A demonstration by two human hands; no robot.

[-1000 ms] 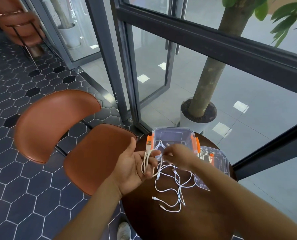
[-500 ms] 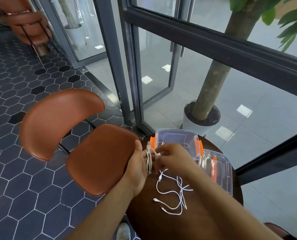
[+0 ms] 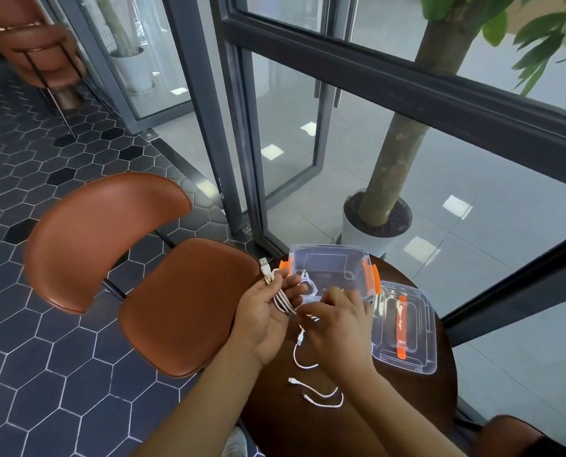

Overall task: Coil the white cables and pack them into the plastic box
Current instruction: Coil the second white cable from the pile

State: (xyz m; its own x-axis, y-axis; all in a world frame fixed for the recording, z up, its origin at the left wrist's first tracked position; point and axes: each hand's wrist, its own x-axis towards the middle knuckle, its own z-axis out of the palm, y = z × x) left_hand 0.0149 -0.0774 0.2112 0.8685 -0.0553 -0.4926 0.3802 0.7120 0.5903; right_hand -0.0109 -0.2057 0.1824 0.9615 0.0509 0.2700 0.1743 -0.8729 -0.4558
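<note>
My left hand [image 3: 264, 313] holds a bundle of white cable [image 3: 281, 300] across its palm, several loops side by side, with a USB plug [image 3: 264, 264] sticking out past the fingers. My right hand [image 3: 336, 319] pinches the same cable just right of the bundle. Loose cable ends [image 3: 314, 392] trail on the dark round table [image 3: 407, 407] below my hands. The clear plastic box [image 3: 331, 258] with orange latches stands open right behind my hands, a white cable lying inside it.
The box's clear lid [image 3: 420, 331] with an orange handle lies to the right of the box. A brown chair [image 3: 176, 305] stands close to the table's left. A potted tree [image 3: 377, 222] stands behind glass beyond the table.
The wound loops in my left hand have grown and less cable lies loose on the table. My left palm has opened flatter and the USB plug now points out.
</note>
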